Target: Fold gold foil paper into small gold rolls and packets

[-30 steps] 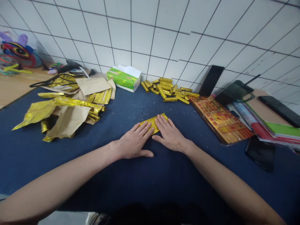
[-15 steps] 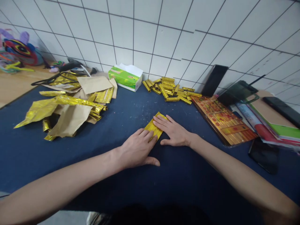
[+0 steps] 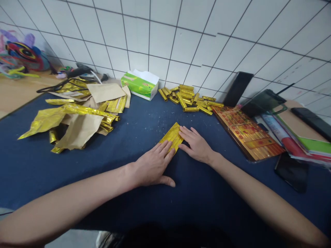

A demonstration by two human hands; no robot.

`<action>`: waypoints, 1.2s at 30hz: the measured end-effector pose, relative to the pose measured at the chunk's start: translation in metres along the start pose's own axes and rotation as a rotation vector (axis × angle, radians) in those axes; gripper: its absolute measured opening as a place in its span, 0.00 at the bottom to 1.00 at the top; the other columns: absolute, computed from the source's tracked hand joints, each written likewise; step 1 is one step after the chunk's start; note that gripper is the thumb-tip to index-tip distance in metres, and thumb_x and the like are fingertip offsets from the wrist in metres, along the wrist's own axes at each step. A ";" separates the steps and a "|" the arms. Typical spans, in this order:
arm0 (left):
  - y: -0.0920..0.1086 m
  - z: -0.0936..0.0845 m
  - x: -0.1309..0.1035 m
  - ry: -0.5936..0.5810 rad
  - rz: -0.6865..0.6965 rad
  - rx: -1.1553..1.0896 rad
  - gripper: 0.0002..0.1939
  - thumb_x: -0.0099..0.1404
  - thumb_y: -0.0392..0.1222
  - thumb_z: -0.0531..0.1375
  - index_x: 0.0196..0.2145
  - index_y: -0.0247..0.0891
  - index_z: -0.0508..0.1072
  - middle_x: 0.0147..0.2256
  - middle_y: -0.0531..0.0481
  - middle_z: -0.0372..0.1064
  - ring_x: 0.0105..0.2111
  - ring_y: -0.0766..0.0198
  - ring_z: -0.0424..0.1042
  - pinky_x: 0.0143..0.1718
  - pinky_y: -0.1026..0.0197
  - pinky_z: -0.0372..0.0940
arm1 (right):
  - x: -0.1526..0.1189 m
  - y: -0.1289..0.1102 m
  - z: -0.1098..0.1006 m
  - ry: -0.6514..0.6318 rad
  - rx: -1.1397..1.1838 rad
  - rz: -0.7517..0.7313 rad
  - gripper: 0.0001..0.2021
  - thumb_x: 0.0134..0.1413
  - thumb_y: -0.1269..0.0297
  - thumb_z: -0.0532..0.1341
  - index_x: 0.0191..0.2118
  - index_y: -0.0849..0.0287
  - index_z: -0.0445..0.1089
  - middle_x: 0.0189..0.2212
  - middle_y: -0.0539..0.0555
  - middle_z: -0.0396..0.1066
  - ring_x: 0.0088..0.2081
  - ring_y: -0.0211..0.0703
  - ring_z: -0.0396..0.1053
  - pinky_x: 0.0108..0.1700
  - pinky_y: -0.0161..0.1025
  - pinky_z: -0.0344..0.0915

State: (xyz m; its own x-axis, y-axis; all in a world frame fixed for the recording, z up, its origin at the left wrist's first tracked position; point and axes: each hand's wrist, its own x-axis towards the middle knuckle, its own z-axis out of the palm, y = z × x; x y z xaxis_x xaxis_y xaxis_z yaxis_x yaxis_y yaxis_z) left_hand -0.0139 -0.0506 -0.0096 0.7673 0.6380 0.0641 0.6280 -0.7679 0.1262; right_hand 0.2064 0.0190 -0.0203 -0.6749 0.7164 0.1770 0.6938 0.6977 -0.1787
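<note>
A flat strip of gold foil paper (image 3: 173, 133) lies slantwise on the dark blue tabletop (image 3: 139, 129). Across its near end rest the outstretched fingers of my left hand (image 3: 155, 163), thumb pointing away to the side. My right hand (image 3: 196, 144) is at the strip's right edge, fingertips touching it, fingers extended and slightly bent. Neither hand is wrapped round anything. Beyond the strip, near the wall, several small gold paper rolls (image 3: 190, 98) are heaped together.
Crumpled gold and tan paper scraps (image 3: 80, 127) spread over the left side. A green tissue pack (image 3: 139, 84) stands by the tiled wall. On the right are a gold-red packet (image 3: 248, 132), a black upright box (image 3: 238, 89), a dark phone (image 3: 291, 172) and stacked books (image 3: 305, 134).
My right hand has drawn back from the top of the strip to its right edge, uncovering more gold paper. My left hand stays on the near end, fingers a little straighter.
</note>
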 end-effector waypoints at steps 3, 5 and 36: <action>0.000 0.001 0.000 0.004 -0.006 0.007 0.51 0.53 0.72 0.42 0.58 0.23 0.50 0.59 0.27 0.45 0.61 0.46 0.43 0.58 0.50 0.43 | 0.001 -0.002 0.002 -0.011 -0.024 0.016 0.30 0.56 0.50 0.50 0.58 0.66 0.54 0.59 0.65 0.52 0.61 0.52 0.48 0.59 0.57 0.47; 0.000 0.002 0.000 0.000 -0.007 0.008 0.52 0.52 0.72 0.41 0.58 0.23 0.50 0.59 0.27 0.45 0.61 0.46 0.43 0.58 0.50 0.43 | 0.002 -0.002 0.002 -0.021 -0.033 0.008 0.30 0.56 0.50 0.49 0.59 0.65 0.54 0.59 0.64 0.51 0.61 0.52 0.47 0.59 0.57 0.47; 0.002 0.004 0.002 0.006 -0.023 -0.037 0.55 0.51 0.73 0.42 0.59 0.19 0.46 0.61 0.26 0.37 0.62 0.44 0.34 0.60 0.48 0.36 | 0.023 -0.033 -0.003 -0.302 0.066 -0.119 0.39 0.55 0.41 0.39 0.63 0.67 0.39 0.63 0.62 0.35 0.64 0.48 0.33 0.62 0.50 0.36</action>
State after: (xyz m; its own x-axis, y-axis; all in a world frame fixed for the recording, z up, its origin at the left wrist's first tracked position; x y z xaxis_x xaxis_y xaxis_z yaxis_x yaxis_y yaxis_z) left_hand -0.0105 -0.0512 -0.0129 0.7519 0.6559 0.0669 0.6401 -0.7505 0.1642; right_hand 0.1686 0.0127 -0.0077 -0.8013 0.5911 -0.0924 0.5943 0.7684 -0.2376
